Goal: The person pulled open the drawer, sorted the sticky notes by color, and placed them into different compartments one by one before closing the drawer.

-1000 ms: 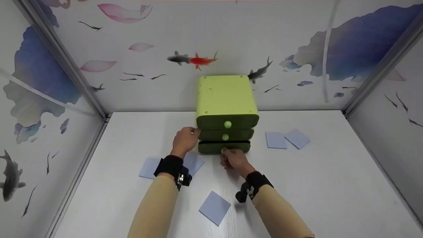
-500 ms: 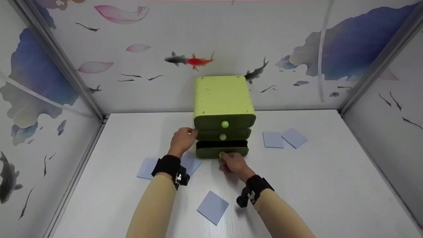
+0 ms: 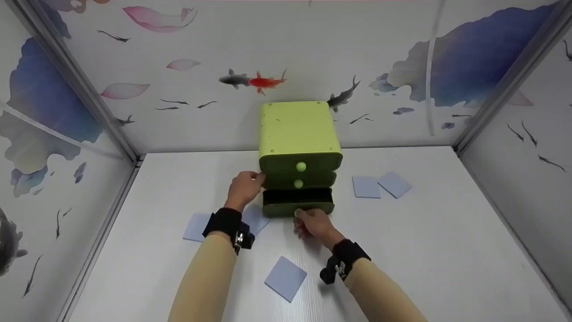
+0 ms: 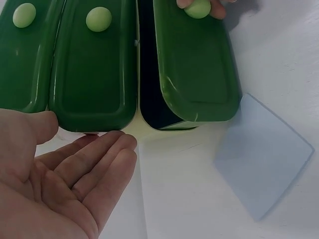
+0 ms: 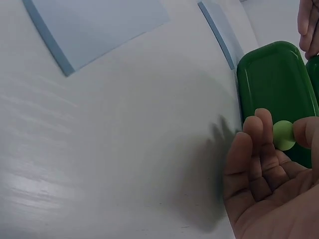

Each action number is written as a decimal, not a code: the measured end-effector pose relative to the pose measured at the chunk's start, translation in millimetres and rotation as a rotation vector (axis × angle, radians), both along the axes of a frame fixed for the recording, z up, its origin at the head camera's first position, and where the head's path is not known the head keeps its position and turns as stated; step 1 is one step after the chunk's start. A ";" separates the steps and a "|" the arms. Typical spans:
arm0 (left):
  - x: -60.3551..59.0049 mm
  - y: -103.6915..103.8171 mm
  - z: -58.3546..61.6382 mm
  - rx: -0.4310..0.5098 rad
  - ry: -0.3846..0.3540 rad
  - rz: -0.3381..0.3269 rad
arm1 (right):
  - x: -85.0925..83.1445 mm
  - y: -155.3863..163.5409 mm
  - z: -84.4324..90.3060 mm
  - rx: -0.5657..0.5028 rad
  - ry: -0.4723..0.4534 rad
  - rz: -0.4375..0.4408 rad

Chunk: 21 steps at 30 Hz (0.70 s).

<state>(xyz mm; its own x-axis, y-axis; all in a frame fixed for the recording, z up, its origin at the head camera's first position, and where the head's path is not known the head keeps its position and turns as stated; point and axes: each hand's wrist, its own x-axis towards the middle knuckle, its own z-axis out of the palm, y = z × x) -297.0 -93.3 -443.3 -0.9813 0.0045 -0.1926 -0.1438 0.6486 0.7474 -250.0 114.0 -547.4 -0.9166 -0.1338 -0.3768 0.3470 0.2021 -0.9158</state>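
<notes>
A small lime-green drawer cabinet (image 3: 298, 125) with dark green fronts and round knobs stands against the back wall. Its bottom drawer (image 3: 277, 210) is pulled partway out, with a dark interior showing. My right hand (image 3: 317, 223) pinches that drawer's light green knob (image 5: 283, 135) between thumb and fingers. My left hand (image 3: 243, 190) rests at the cabinet's left side, beside the middle drawer (image 4: 94, 74). In the left wrist view its fingers are extended, with the thumb near the middle drawer's corner. The top drawer (image 3: 281, 164) and middle drawer are closed.
Several pale blue square pieces lie on the white table (image 3: 402, 250): one piece (image 3: 286, 278) in front, a pair (image 3: 366, 187) to the right, two more (image 3: 195, 227) partly under my left arm. Patterned walls (image 3: 178, 125) enclose the back and sides.
My right hand has drawn the bottom drawer out toward me, widening its opening from a thin gap. My left hand has stayed at the cabinet's side. The head view has shifted slightly.
</notes>
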 end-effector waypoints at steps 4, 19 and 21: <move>1.1 -0.8 1.8 0.000 -0.006 -0.007 | 5.0 1.6 1.7 0.028 0.002 0.014; 1.4 -1.9 1.0 0.009 -0.011 -0.022 | 30.0 5.1 2.5 0.071 0.024 0.071; 1.0 -1.9 0.7 0.012 -0.014 -0.022 | 33.2 5.6 1.9 0.079 0.028 0.075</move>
